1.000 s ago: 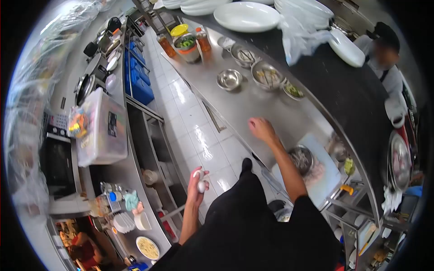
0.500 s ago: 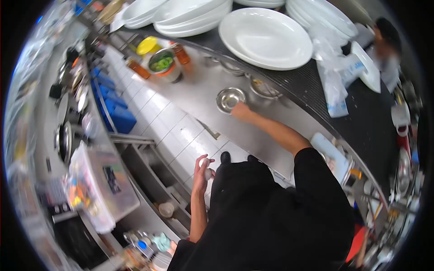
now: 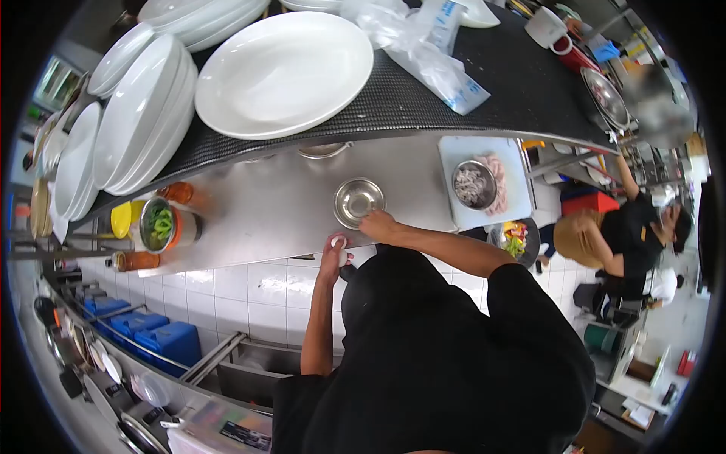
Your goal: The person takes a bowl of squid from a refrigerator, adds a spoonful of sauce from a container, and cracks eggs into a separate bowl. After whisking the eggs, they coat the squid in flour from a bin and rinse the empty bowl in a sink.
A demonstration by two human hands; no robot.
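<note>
My left hand (image 3: pixel 330 261) is closed around white eggs (image 3: pixel 339 244), at the front edge of the steel counter (image 3: pixel 257 204). Two of them seem to show between the fingers. On the counter sits a small metal bowl (image 3: pixel 359 198) with nothing visible inside. My right hand (image 3: pixel 378 225) grips the near right side of its rim, the fingertips partly hidden from this angle. Eggs and bowl are close together but apart.
Right of the bowl, a white cutting board (image 3: pixel 449 155) carries raw meat (image 3: pixel 496 181) and a bowl of pale pieces (image 3: pixel 473 186). A pot of greens (image 3: pixel 159 225) stands left. Plates (image 3: pixel 283 72) line the shelf above. A co-worker (image 3: pixel 616 234) stands at right.
My view has swung to the right, bringing the cutting board and co-worker into sight. The left hand with the eggs has come up nearer the bowl; the right hand stays at its rim.
</note>
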